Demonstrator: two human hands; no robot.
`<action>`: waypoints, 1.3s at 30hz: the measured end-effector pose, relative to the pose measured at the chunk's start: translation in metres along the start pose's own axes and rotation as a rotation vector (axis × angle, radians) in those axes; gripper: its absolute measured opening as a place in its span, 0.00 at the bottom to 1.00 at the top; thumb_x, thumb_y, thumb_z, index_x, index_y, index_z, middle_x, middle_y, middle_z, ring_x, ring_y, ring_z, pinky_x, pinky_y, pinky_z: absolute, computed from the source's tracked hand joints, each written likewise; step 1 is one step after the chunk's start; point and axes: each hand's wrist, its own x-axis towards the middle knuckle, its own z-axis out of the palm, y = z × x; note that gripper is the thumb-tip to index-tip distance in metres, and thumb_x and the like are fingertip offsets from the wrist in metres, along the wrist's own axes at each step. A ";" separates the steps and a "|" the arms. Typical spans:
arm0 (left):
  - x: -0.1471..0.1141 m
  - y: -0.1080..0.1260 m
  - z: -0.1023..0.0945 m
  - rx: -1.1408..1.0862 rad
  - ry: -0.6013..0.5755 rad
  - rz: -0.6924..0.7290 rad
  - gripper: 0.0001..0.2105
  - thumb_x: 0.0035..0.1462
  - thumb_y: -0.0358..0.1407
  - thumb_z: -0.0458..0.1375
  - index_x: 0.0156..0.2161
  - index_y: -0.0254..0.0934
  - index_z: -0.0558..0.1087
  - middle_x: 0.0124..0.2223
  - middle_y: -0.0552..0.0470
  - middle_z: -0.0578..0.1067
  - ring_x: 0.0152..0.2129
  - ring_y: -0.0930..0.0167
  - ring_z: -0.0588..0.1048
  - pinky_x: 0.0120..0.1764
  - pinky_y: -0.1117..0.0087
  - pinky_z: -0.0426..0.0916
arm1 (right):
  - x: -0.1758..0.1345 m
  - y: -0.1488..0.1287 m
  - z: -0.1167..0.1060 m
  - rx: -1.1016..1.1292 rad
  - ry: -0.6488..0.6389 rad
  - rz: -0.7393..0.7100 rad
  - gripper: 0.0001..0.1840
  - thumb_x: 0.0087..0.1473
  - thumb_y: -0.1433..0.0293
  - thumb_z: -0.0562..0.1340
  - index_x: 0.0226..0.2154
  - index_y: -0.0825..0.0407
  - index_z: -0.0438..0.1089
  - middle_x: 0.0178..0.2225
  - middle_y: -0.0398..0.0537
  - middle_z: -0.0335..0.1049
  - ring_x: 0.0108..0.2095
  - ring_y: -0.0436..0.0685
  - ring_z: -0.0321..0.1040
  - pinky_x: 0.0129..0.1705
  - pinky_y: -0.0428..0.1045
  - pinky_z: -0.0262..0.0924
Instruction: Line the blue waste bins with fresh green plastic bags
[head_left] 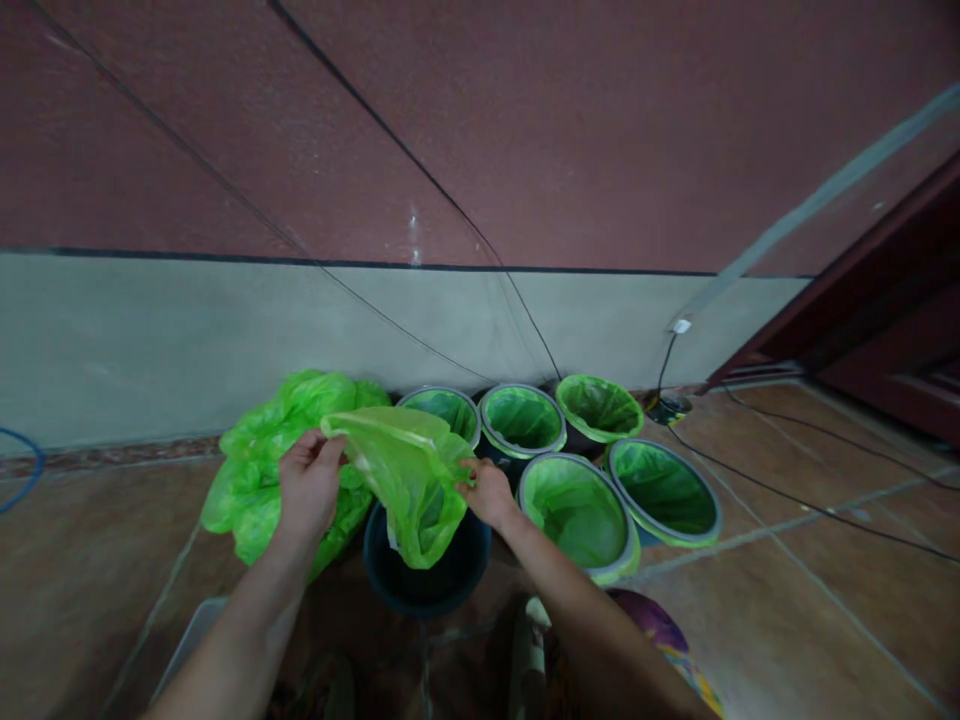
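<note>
Between my two hands a thin green plastic bag (409,455) is stretched over a dark bin (427,590). My left hand (311,475) pinches its upper left corner, fingers closed. On the other side, my right hand (484,490) grips the bag's right edge, fingers closed too. The bag's lower end hangs down into the mouth of the bin, which shows no liner on its rim. Close behind my left hand lies a loose heap of green plastic bags (255,480). A bin lined in green (577,515) stands just right of my right hand.
Several more green-lined bins (523,418) stand in two rows along the wall (187,350). Thin cables hang down the wall, and a black cable (795,500) crosses the tiled floor at right. A blue hose (34,470) shows at far left; my feet are below.
</note>
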 end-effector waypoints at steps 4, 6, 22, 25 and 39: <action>-0.002 -0.003 -0.001 0.015 -0.049 -0.001 0.06 0.42 0.38 0.61 0.23 0.40 0.68 0.21 0.59 0.67 0.18 0.75 0.64 0.24 0.73 0.62 | 0.001 -0.002 0.005 0.011 -0.003 -0.015 0.20 0.54 0.67 0.64 0.51 0.49 0.74 0.47 0.52 0.72 0.43 0.55 0.73 0.49 0.46 0.62; -0.002 -0.005 -0.001 -0.003 -0.059 -0.005 0.06 0.42 0.37 0.62 0.23 0.40 0.69 0.20 0.59 0.67 0.18 0.76 0.64 0.24 0.73 0.62 | 0.000 -0.003 0.010 -0.023 -0.030 -0.030 0.20 0.53 0.67 0.65 0.50 0.50 0.75 0.48 0.53 0.72 0.45 0.56 0.73 0.51 0.47 0.62; -0.002 -0.004 -0.001 0.017 -0.056 -0.044 0.06 0.42 0.39 0.62 0.24 0.40 0.70 0.21 0.59 0.69 0.18 0.75 0.65 0.24 0.72 0.62 | -0.001 -0.006 0.018 -0.124 -0.045 -0.028 0.12 0.57 0.73 0.58 0.39 0.55 0.76 0.42 0.55 0.76 0.43 0.58 0.74 0.45 0.47 0.62; -0.001 -0.006 -0.001 0.010 -0.051 -0.043 0.06 0.42 0.39 0.62 0.24 0.40 0.70 0.22 0.58 0.69 0.19 0.74 0.66 0.24 0.72 0.62 | 0.000 -0.006 0.019 -0.089 -0.014 -0.003 0.12 0.57 0.73 0.57 0.40 0.55 0.74 0.40 0.54 0.76 0.42 0.58 0.73 0.44 0.48 0.62; 0.003 0.001 -0.004 -0.017 0.005 -0.021 0.09 0.39 0.37 0.62 0.20 0.40 0.66 0.17 0.60 0.62 0.17 0.75 0.62 0.23 0.74 0.62 | 0.022 0.020 -0.020 0.545 0.504 0.139 0.14 0.55 0.65 0.53 0.41 0.53 0.68 0.29 0.45 0.71 0.30 0.55 0.66 0.35 0.48 0.61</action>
